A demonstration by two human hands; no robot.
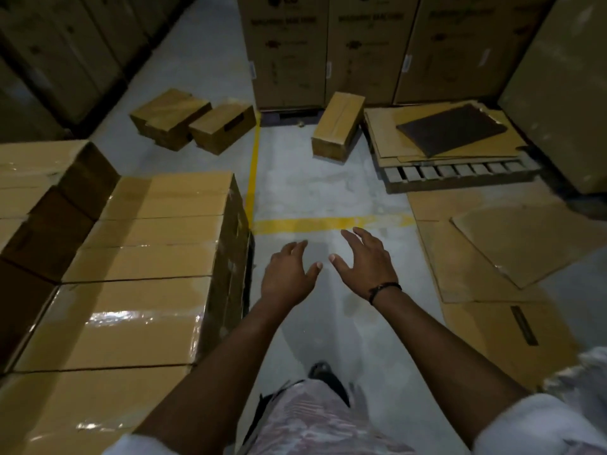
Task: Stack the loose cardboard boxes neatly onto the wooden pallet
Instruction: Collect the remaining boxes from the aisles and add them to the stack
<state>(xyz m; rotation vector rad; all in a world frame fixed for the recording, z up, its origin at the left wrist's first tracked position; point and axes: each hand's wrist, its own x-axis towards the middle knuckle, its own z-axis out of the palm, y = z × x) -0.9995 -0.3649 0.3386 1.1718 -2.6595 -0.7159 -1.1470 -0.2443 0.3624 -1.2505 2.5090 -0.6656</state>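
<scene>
We noted the loose cardboard boxes lying toward the far side of the floor [328, 178]: a cluster [184, 121] touching one another to the left of the yellow line [253, 165], and a single box [338, 126] tilted just beside the left end of the wooden pallet [460, 174]. The pallet carried only flattened cardboard sheets [394, 133] and a dark board [451, 129]; no box rested on it. The left hand [289, 274] and the right hand [364, 261] were held out over the near floor, well apart from every box, with fingers spread and relaxed, gripping nothing. We judged the step in hand to be the approach to a pick-up. The next move called for reaching a box, probably the single one, and taking it with one hand on each side. A wrapped stack of boxes [138, 254] stood at the left edge; we could not tell what carried it. The tall cartons [289, 50] at the far edge bore an "LG" mark; all other print was too blurred to read.
</scene>
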